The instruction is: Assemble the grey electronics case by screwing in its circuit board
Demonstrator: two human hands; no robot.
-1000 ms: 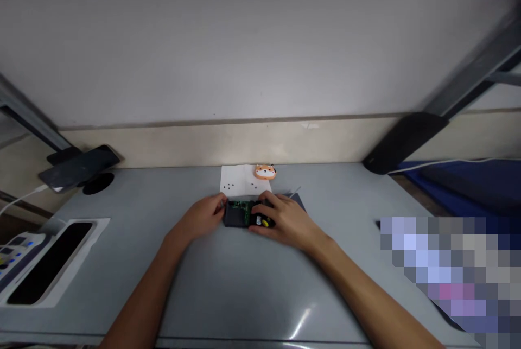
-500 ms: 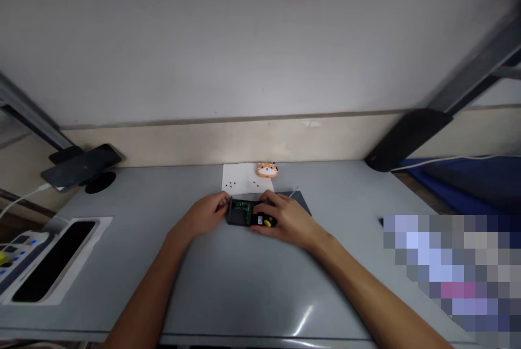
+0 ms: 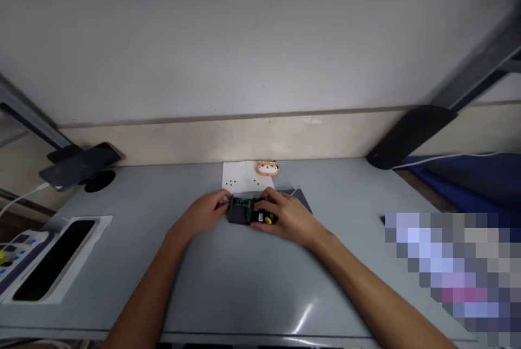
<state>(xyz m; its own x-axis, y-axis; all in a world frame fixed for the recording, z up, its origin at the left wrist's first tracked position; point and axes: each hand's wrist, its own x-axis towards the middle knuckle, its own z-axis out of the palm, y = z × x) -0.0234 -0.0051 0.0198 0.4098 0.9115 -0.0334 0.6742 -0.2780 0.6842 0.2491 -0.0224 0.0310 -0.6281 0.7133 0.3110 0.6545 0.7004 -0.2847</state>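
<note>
A small dark device with an exposed green circuit board [image 3: 241, 209] lies on the grey table [image 3: 244, 278] in the middle. My left hand [image 3: 203, 213] pinches its left end with curled fingers. My right hand [image 3: 287, 216] grips its right end, where a black part with a yellow button [image 3: 265, 218] shows under the thumb. A flat dark cover [image 3: 301, 198] lies partly hidden behind my right hand.
A white paper [image 3: 244, 177] with several tiny dark screws lies behind the device, beside an orange animal-shaped trinket [image 3: 267, 167]. A phone on a stand [image 3: 79, 165] is at the far left, a white appliance [image 3: 44, 262] at the near left, a black lamp arm [image 3: 411, 134] on the right.
Both hands and the device have stayed almost still; the view shifted slightly, and the fingers adjusted a little on the device.
</note>
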